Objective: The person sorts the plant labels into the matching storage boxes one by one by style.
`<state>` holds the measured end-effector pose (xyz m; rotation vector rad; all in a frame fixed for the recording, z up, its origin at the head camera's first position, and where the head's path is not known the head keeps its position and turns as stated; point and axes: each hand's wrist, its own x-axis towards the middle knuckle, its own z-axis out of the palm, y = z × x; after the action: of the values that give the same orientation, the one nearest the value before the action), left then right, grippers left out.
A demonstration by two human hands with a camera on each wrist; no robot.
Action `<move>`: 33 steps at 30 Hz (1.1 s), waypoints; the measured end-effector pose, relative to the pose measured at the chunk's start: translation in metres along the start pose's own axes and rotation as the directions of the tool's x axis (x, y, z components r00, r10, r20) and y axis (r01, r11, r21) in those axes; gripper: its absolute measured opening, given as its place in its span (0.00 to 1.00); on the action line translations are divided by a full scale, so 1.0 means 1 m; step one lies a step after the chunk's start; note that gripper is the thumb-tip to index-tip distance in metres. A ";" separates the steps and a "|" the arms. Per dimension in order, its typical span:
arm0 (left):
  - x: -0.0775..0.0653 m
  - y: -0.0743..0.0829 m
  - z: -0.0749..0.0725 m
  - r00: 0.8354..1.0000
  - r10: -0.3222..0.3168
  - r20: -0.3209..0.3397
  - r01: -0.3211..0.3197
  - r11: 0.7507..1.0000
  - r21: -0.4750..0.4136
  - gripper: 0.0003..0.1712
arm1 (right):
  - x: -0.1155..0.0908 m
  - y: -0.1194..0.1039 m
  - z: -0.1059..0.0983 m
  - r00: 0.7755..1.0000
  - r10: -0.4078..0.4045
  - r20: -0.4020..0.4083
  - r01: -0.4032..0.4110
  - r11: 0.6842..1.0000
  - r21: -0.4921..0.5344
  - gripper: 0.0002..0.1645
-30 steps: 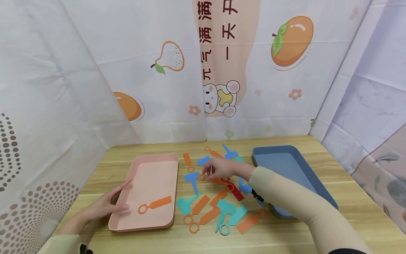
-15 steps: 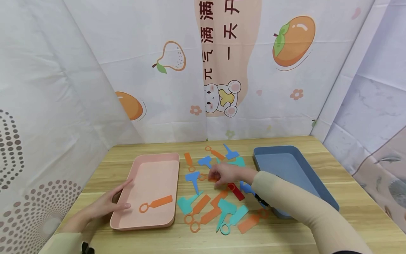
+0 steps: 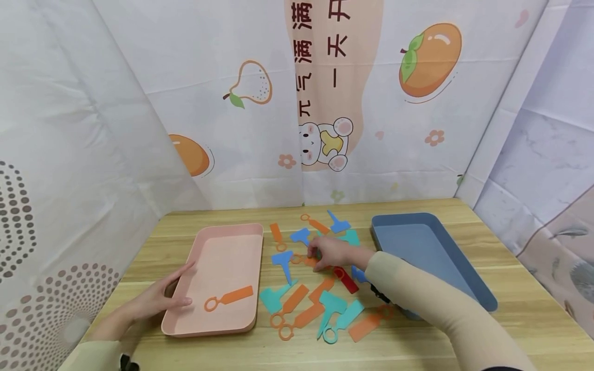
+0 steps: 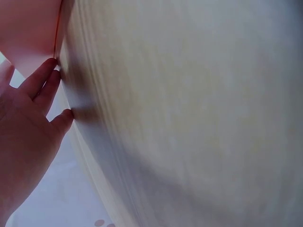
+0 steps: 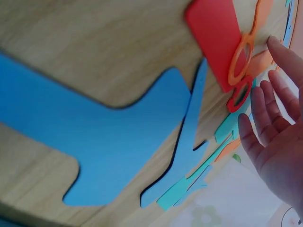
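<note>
My right hand (image 3: 331, 252) is low over the middle of the table. Its thumb and index finger lie on either side of a ring-ended orange plant label (image 3: 297, 259); whether they touch it is unclear. The right wrist view shows this right hand's (image 5: 279, 127) fingers spread and fairly straight. Close by lie a red ring-ended label (image 3: 346, 281) and a blue T-shaped label (image 3: 283, 262). My left hand (image 3: 150, 299) rests at the left rim of the pink tray (image 3: 223, 273), with its thumb over the inside. One orange label (image 3: 235, 295) lies in that tray.
A blue-grey tray (image 3: 413, 242) stands at the right, partly behind my right sleeve (image 3: 431, 293). Several teal, orange and blue labels lie scattered between the trays, including a teal T-shaped label (image 3: 332, 306). A printed curtain (image 3: 232, 154) hangs behind the wooden table (image 3: 325, 355).
My right hand has shifted a little rightward from the orange label's ring toward its wide end. The labels keep their places. My left hand stays at the pink tray.
</note>
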<state>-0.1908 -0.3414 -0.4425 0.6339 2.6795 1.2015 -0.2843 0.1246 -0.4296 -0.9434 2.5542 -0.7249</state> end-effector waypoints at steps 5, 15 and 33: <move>0.000 0.002 0.000 1.000 -0.015 -0.005 0.015 1.000 0.017 0.50 | 0.002 0.003 0.000 0.998 0.053 -0.033 -0.053 0.998 0.017 0.14; 0.000 0.001 0.002 1.000 0.025 0.001 -0.025 0.999 -0.029 0.50 | 0.007 0.005 -0.001 1.000 0.001 0.023 -0.003 0.996 0.093 0.08; -0.001 0.001 0.002 1.000 0.020 -0.002 -0.020 1.000 -0.022 0.50 | 0.008 0.002 -0.003 0.995 -0.089 0.048 0.084 0.991 0.106 0.10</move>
<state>-0.1892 -0.3394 -0.4431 0.6587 2.6640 1.2353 -0.2925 0.1214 -0.4290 -1.0305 2.4175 -0.8369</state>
